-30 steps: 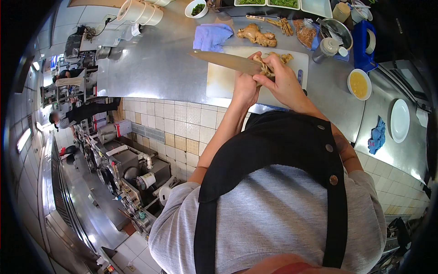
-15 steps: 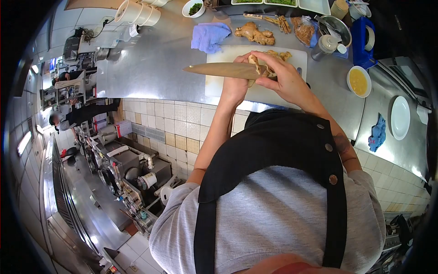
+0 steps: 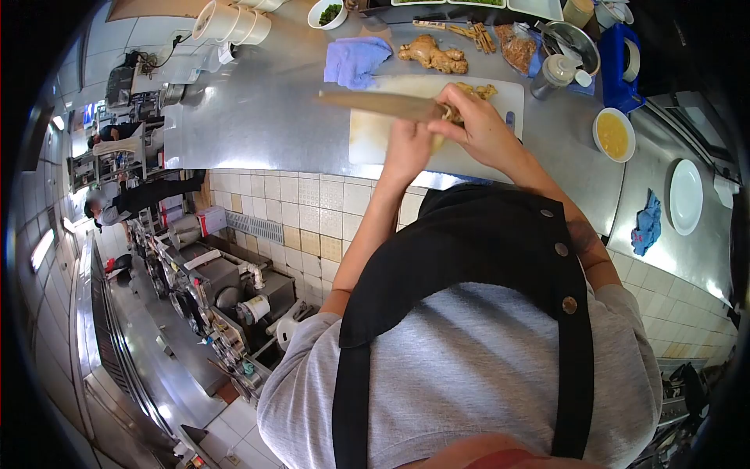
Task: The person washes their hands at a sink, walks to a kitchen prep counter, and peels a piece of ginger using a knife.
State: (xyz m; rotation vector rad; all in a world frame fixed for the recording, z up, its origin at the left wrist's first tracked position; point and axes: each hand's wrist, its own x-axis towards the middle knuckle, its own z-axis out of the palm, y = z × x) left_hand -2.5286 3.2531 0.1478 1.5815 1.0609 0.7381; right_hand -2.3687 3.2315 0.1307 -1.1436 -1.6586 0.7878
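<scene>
My right hand [image 3: 486,133] grips a large knife [image 3: 375,103] near its heel; the blade, blurred, points left over a white cutting board [image 3: 367,144]. Just below the blade, my left hand [image 3: 410,148] is closed around a pale piece of ginger [image 3: 437,143], mostly hidden by the fingers. Brown peel [image 3: 450,114] shows by the right fingertips. More ginger pieces [image 3: 480,91] lie on the board behind my right hand. Beyond the board rests a large unpeeled ginger root [image 3: 432,55].
A blue-purple cloth [image 3: 355,61] lies left of the root. At right stand a squeeze bottle [image 3: 553,76], a metal bowl [image 3: 582,39], a bowl of yellow liquid [image 3: 613,137] and a white plate [image 3: 686,197]. Two people are far off at left.
The knife blade has moved up, away from my body, and tilted slightly. My left hand has shifted a little lower, and more of it shows below the blade.
</scene>
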